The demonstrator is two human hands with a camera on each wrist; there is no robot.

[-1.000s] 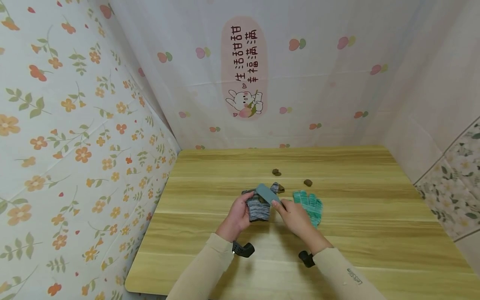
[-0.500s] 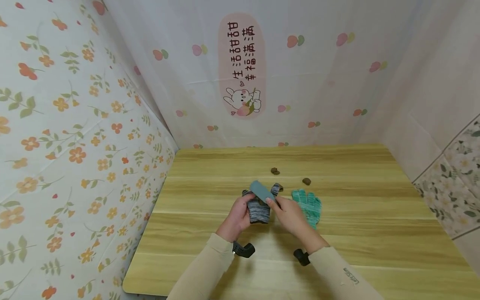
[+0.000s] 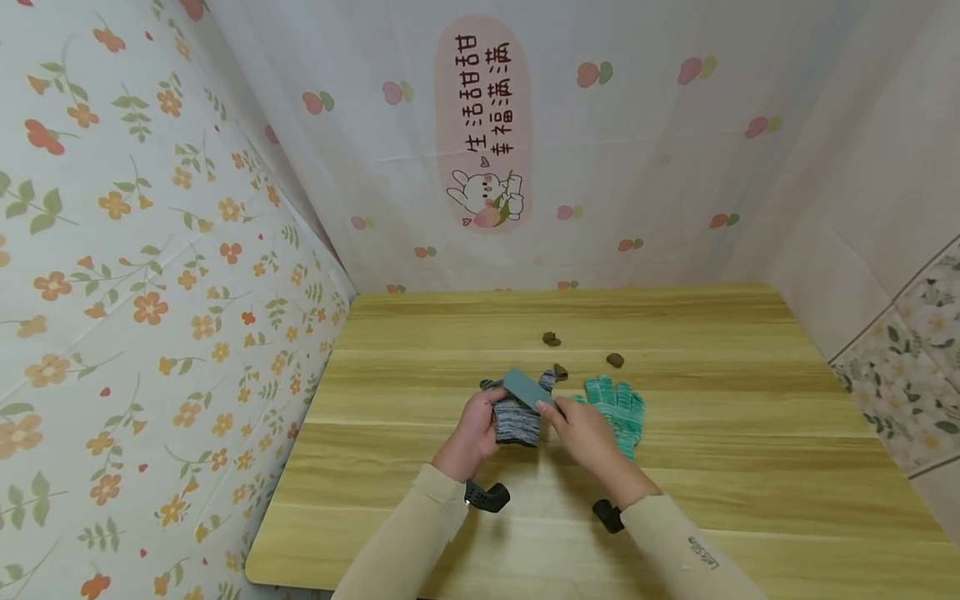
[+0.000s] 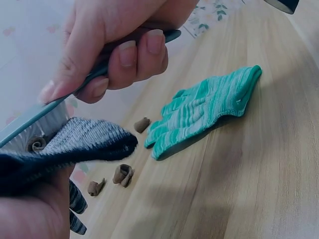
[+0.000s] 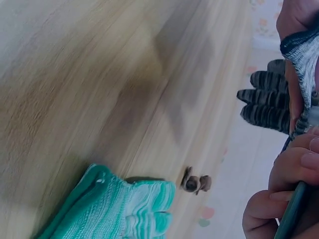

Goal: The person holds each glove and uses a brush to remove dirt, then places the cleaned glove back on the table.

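Observation:
My left hand (image 3: 474,425) holds a grey-and-black knit glove (image 3: 517,425) above the table, thumb on top, its cuff towards me. My right hand (image 3: 588,433) grips a blue-grey brush (image 3: 527,389) by its handle, the thumb pressed along its back. In the left wrist view white bristles (image 4: 56,123) show under the brush, over the glove. A curled brown lump (image 4: 36,144) sits on the glove beside those bristles. Dark glove fingers (image 5: 266,97) hang down in the right wrist view. The brush hides part of the glove from the head view.
A green-and-white knit glove (image 3: 621,412) lies flat on the wooden table (image 3: 412,333), right of the hands. Several brown lumps lie farther back, one lump (image 3: 615,360) behind the green glove and others (image 3: 551,339) more to the left. Patterned cloth walls stand behind and left.
The brush slid slightly left over the glove, then came back a little to the right. The brown lump on the glove, seen earlier from the head, is now covered there. My left hand stays put.

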